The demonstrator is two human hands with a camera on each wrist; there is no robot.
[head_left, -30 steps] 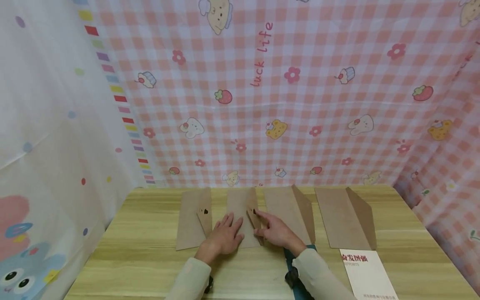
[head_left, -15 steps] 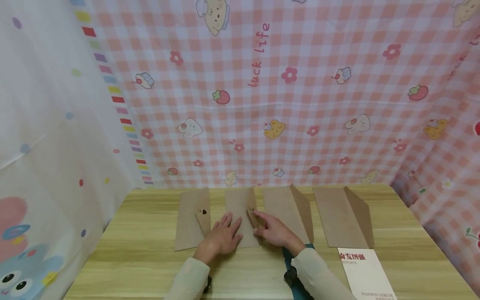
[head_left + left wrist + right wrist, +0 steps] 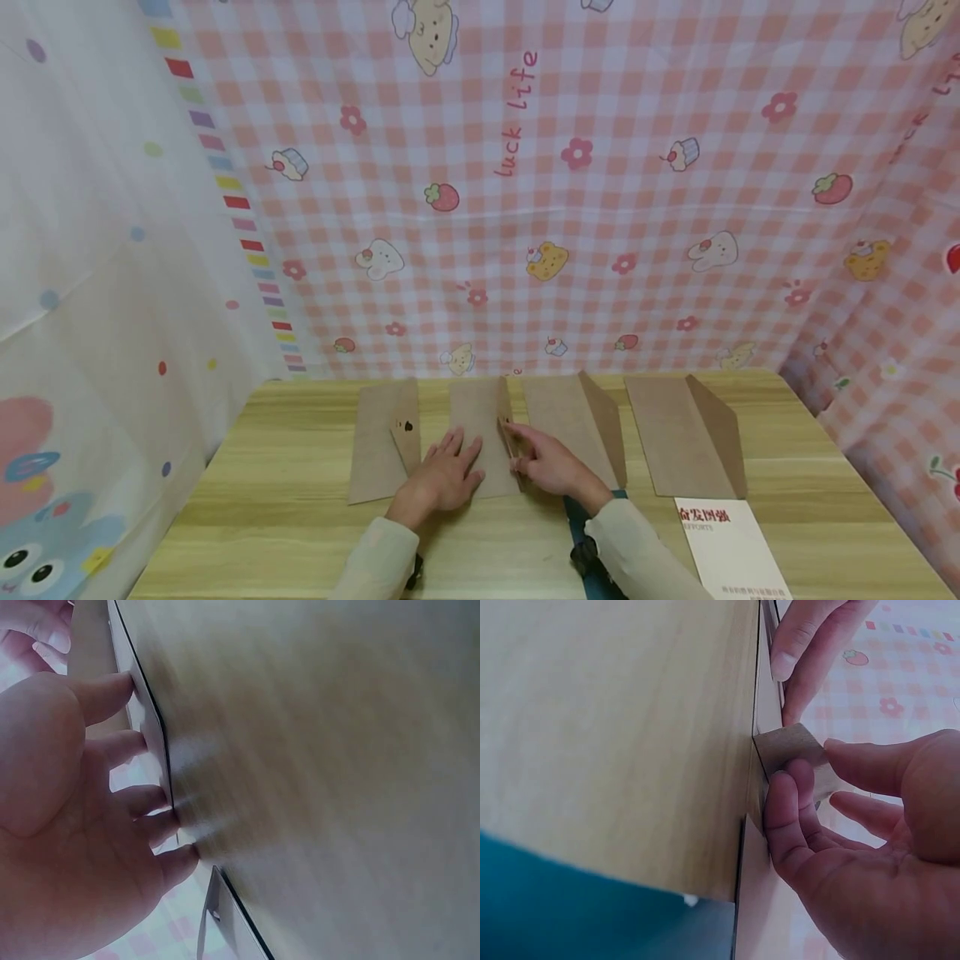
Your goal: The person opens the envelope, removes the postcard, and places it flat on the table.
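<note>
Four kraft-paper envelopes lie in a row across the table in the head view. On the second envelope (image 3: 474,404) from the left, my left hand (image 3: 444,481) presses with spread, fairly straight fingers. My right hand (image 3: 551,461) pinches that envelope's pointed flap (image 3: 507,429), which stands partly raised; in the right wrist view the thumb meets the flap's edge while other fingers curl against its face. Left of it, the first envelope (image 3: 372,433) has its flap folded over, with a dark mark. The third envelope (image 3: 555,417) and fourth envelope (image 3: 667,433) have flaps spread out rightward.
Under the right forearm lies a teal item (image 3: 594,579), mostly covered. A white printed card or booklet (image 3: 733,550) with red characters sits at the front right. The wooden table (image 3: 247,500) meets a pink checked cloth (image 3: 637,208) behind.
The second envelope's flap has tilted more upright under my right fingers, so its dark mark shows less. My left hand stays in place. The head view has shifted slightly.
</note>
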